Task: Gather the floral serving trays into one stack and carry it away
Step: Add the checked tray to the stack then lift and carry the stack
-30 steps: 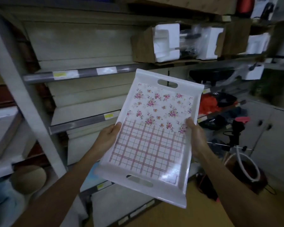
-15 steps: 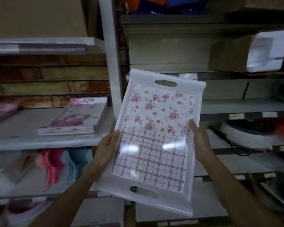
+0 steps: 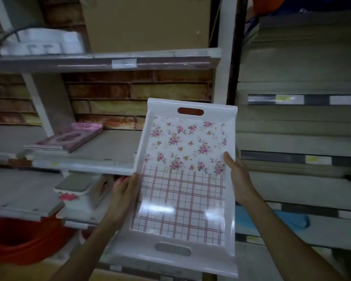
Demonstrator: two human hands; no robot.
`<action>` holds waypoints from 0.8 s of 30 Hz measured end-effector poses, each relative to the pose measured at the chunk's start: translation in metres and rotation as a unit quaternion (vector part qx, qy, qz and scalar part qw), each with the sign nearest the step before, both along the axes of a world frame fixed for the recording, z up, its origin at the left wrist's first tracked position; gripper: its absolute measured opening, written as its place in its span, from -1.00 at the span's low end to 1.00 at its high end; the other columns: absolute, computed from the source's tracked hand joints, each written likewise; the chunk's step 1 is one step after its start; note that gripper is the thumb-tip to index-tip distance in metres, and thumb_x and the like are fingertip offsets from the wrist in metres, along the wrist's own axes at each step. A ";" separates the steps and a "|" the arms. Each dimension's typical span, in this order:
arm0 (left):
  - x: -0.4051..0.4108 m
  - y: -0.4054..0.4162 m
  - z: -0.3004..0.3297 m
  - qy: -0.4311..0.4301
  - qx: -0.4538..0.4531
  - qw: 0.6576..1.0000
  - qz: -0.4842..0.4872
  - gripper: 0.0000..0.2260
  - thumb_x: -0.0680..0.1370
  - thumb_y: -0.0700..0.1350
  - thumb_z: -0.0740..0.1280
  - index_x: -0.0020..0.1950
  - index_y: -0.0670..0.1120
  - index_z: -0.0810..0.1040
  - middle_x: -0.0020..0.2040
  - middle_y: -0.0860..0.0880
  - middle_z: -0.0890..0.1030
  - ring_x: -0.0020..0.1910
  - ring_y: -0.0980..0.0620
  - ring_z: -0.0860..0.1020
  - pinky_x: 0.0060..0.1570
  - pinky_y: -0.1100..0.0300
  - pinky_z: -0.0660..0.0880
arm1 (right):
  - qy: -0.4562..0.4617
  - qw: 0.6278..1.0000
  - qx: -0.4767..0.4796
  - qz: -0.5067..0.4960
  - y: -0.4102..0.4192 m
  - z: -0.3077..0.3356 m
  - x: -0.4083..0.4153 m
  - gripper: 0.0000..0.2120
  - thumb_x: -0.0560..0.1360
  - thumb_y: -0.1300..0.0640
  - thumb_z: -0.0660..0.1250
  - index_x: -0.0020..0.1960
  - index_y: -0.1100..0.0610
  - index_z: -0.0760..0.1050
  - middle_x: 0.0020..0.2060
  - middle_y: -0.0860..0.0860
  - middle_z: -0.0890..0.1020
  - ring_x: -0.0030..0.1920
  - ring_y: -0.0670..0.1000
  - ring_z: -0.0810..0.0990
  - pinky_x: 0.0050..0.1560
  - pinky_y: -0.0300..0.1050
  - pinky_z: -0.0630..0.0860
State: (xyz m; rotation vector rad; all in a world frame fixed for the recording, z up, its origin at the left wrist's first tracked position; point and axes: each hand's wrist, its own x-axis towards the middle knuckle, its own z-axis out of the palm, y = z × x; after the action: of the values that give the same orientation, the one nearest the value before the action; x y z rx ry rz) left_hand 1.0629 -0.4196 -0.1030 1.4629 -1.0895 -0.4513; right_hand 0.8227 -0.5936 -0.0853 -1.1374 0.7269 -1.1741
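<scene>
Both hands clamped one floral tray (image 3: 182, 179) before the shelf (image 3: 101, 159): left hand (image 3: 124, 191) and right hand (image 3: 238, 175) gripping its long sides.

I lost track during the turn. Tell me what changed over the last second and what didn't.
The view swung left along the shelving: the foam-packed boxes are gone, and the pink flat box and red basin have come into view. Nothing was taken up or let go. The left hand and right hand still grip the floral tray by its long sides, same tilt.
</scene>
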 end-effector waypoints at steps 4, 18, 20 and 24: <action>0.045 0.010 -0.007 0.002 0.007 1.000 0.012 -0.65 0.62 0.22 0.10 0.05 0.09 0.61 0.00 0.10 0.69 -0.02 0.12 0.66 0.02 0.07 0.56 | 0.015 1.000 -0.027 0.006 0.004 -0.003 0.046 -0.74 0.61 0.10 0.27 0.29 -0.01 0.51 0.05 -0.11 0.68 0.02 -0.12 0.67 0.00 -0.15 0.61; 0.117 -0.076 0.020 0.065 0.030 0.997 0.038 -0.67 0.65 0.13 0.08 0.01 0.05 0.60 -0.05 0.04 0.68 -0.04 0.05 0.65 -0.17 0.24 0.53 | 0.120 0.988 -0.094 -0.028 -0.044 0.006 0.111 -0.73 0.61 0.22 0.24 0.25 -0.02 0.47 0.02 -0.18 0.64 -0.04 -0.20 0.64 -0.10 -0.27 0.53; 0.126 -0.103 0.024 0.049 0.028 0.997 0.047 -0.65 0.65 0.13 0.08 0.12 -0.04 0.56 0.03 -0.02 0.65 0.00 0.00 0.63 -0.15 0.19 0.51 | 0.131 0.985 -0.100 -0.043 -0.063 0.012 0.117 -0.71 0.61 0.23 0.23 0.28 0.01 0.46 0.00 -0.18 0.64 -0.03 -0.19 0.63 -0.07 -0.23 0.54; 0.147 -0.159 0.034 0.009 0.018 0.999 0.041 -0.65 0.64 0.10 0.12 0.26 -0.13 0.40 0.06 -0.05 0.58 -0.06 0.06 0.58 -0.24 0.21 0.47 | 0.148 0.981 -0.104 -0.066 -0.109 0.023 0.131 -0.67 0.62 0.23 0.20 0.36 0.07 0.43 0.06 -0.08 0.63 0.00 -0.13 0.62 -0.05 -0.20 0.55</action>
State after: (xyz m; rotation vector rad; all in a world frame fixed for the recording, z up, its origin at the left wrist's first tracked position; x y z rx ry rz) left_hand 1.2103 -0.5791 -0.0693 1.5262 -1.0073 -0.4260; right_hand 0.9542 -0.7026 -0.0619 -1.4791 0.9333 -1.2268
